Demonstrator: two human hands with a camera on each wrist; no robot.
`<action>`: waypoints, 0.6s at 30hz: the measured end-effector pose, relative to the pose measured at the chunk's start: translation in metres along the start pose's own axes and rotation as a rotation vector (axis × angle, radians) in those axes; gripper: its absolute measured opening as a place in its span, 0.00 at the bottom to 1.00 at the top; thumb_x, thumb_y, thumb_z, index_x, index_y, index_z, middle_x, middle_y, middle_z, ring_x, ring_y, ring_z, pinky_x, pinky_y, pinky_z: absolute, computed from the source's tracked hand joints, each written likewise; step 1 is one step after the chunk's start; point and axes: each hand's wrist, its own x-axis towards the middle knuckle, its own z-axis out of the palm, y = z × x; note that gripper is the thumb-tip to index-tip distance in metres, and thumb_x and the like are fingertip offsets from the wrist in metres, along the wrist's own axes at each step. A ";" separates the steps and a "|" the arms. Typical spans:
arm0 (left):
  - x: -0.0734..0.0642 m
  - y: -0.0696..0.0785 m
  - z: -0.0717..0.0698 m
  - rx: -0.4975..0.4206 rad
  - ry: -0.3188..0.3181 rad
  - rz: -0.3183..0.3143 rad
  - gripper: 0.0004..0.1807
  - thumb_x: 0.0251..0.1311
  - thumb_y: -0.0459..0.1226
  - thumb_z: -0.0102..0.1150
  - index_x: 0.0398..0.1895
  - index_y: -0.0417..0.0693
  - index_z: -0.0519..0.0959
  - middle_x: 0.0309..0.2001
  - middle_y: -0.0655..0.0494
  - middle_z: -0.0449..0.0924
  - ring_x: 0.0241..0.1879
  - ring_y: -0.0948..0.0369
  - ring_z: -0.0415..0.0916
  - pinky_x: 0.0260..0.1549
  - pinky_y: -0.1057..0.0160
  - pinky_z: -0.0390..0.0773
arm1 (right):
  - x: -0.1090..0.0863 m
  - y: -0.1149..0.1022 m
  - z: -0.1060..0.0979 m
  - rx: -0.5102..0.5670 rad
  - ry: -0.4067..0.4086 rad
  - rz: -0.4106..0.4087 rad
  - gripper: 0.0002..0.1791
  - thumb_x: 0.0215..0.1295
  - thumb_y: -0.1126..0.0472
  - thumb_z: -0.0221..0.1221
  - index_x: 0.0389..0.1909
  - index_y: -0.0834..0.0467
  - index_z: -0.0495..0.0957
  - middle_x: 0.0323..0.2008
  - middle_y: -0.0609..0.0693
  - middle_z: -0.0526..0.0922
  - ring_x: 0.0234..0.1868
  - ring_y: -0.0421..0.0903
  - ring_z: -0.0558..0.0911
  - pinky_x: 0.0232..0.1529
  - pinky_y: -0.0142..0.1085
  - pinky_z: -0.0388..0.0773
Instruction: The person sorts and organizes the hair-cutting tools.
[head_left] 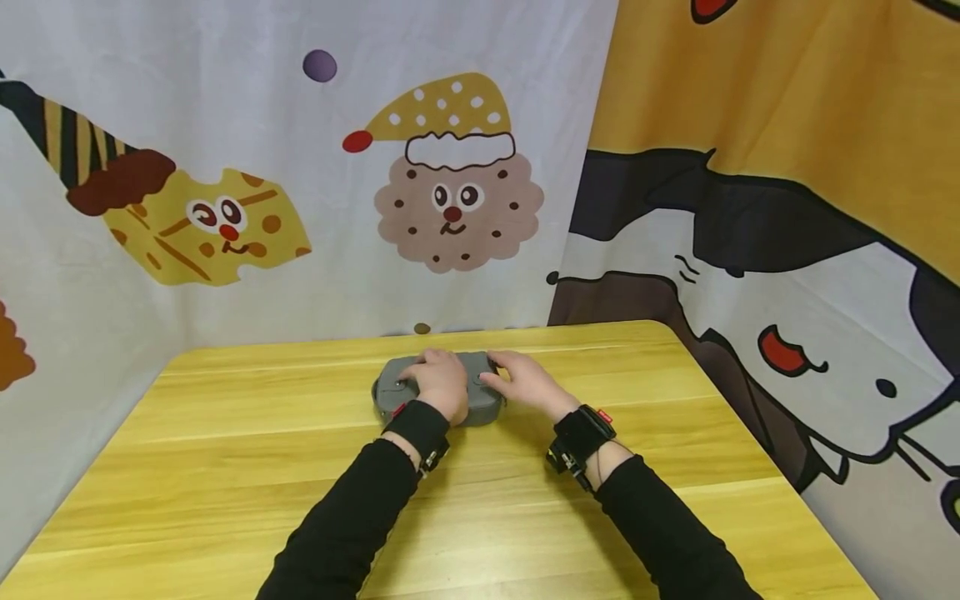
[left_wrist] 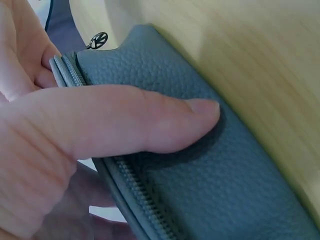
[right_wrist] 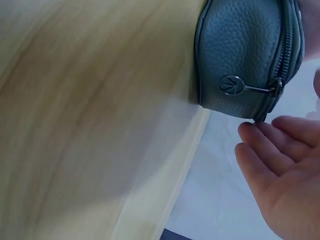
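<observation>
A grey zippered pouch (head_left: 483,408) with a pebbled surface stands near the far edge of the table. My left hand (head_left: 442,385) grips it from above, left of its middle. In the left wrist view that thumb lies flat across one side of the pouch (left_wrist: 245,185), with the other fingers over the zipper on its far side, partly hidden. At the right end, my right hand (head_left: 528,383) has loosely extended fingers, and their tips are right at the end of the zipper. The right wrist view shows a round metal zipper pull (right_wrist: 232,85) hanging at that end.
The light wooden table (head_left: 225,467) ends just behind the pouch. Beyond it hangs a white curtain (head_left: 300,308) with cartoon figures, and a yellow and black printed one (head_left: 787,100) on the right. Black cameras are strapped to both wrists.
</observation>
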 end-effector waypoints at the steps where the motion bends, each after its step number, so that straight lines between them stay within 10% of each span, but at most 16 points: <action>1: 0.001 -0.001 0.000 -0.001 0.000 0.002 0.47 0.54 0.54 0.67 0.72 0.39 0.62 0.63 0.32 0.66 0.58 0.36 0.65 0.43 0.33 0.75 | -0.001 0.000 -0.001 0.006 -0.020 -0.010 0.31 0.74 0.54 0.56 0.69 0.70 0.65 0.64 0.66 0.72 0.64 0.60 0.73 0.64 0.49 0.69; 10: 0.002 -0.027 0.008 -0.055 0.022 0.137 0.71 0.30 0.60 0.82 0.78 0.44 0.52 0.69 0.37 0.60 0.67 0.41 0.57 0.55 0.42 0.69 | -0.006 0.003 -0.004 0.002 -0.131 -0.044 0.46 0.65 0.47 0.65 0.74 0.68 0.56 0.71 0.66 0.61 0.72 0.60 0.62 0.70 0.49 0.60; 18: -0.015 -0.071 0.008 -0.217 0.078 0.372 0.74 0.27 0.59 0.84 0.78 0.42 0.51 0.74 0.36 0.53 0.72 0.40 0.51 0.64 0.37 0.60 | -0.008 0.002 -0.005 0.016 -0.124 -0.040 0.50 0.61 0.49 0.69 0.74 0.69 0.56 0.70 0.67 0.62 0.71 0.60 0.63 0.69 0.51 0.62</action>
